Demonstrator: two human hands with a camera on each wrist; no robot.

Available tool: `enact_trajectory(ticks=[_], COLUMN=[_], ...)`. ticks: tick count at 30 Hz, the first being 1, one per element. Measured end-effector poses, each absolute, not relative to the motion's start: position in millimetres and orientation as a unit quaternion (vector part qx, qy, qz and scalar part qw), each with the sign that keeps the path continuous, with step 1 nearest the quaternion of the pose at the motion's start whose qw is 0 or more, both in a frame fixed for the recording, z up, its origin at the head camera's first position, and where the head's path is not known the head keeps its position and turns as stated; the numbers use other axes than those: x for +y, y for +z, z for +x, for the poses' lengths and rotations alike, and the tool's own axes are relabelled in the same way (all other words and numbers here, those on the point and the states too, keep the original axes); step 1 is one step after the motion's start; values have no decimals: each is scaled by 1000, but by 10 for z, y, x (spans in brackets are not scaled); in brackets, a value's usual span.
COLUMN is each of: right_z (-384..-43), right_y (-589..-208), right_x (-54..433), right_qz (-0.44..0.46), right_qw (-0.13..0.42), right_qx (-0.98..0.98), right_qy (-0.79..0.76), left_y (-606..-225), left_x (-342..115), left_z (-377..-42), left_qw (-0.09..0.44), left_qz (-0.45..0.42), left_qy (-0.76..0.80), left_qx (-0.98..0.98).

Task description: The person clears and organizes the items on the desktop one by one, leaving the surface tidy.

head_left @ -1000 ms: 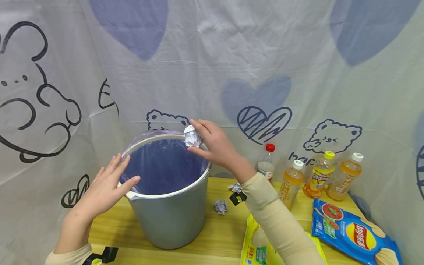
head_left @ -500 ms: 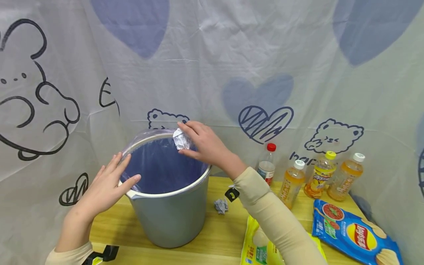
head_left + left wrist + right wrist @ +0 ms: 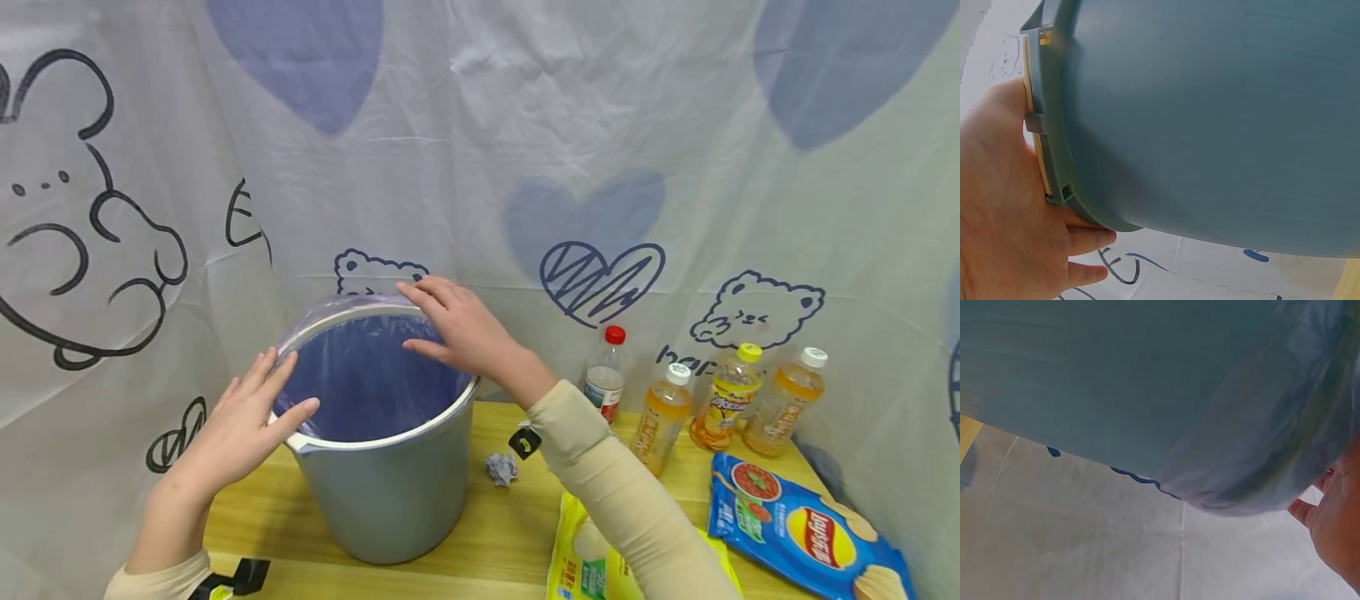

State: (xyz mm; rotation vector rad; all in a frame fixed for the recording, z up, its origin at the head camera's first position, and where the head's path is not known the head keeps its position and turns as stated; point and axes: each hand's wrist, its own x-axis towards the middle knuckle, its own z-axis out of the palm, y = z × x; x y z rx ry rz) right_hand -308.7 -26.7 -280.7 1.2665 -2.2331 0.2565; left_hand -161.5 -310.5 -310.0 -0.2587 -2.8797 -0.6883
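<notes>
A grey trash bin (image 3: 382, 508) with a white rim stands on the wooden table, lined with a translucent purple bag (image 3: 360, 375). My left hand (image 3: 232, 433) rests at the bin's left rim with fingers spread; the left wrist view has that hand (image 3: 1010, 206) beside the rim. Over the right side of the opening, my right hand (image 3: 468, 329) is held with fingers and thumb apart, nothing between them. In the right wrist view, the bag's overhang (image 3: 1254, 456) drapes outside the bin next to that hand (image 3: 1338, 512). A crumpled paper ball (image 3: 501, 469) lies right of the bin.
A red-capped bottle (image 3: 606, 375) and several drink bottles, one yellow-capped (image 3: 723, 400), stand at the back right. A blue chip bag (image 3: 810, 525) lies in front of them, and a yellow chip bag (image 3: 573, 550) lies partly under my right forearm. A printed curtain (image 3: 480, 167) hangs behind.
My right hand moved left over the bin opening and let go of a crumpled paper ball, which is now out of sight. My left hand stayed at the rim.
</notes>
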Motion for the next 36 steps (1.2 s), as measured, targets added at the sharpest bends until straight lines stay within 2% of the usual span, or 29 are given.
enact_trajectory(ticks=[13, 19, 36], right_z=[-3068, -3081, -3149], right_y=[-2893, -2994, -3634], right_x=[4, 156, 573], right_qz=[423, 413, 345], right_qw=[266, 283, 303], right_qx=[-850, -842, -824], right_qy=[164, 202, 332], left_y=[-3120, -3134, -3141], left_x=[-3098, -3099, -3091], left_z=[-1586, -1588, -1568], left_qw=[89, 93, 97], left_qz=[-85, -87, -89], left_qy=[-231, -230, -234], left_qx=[-965, -965, -963])
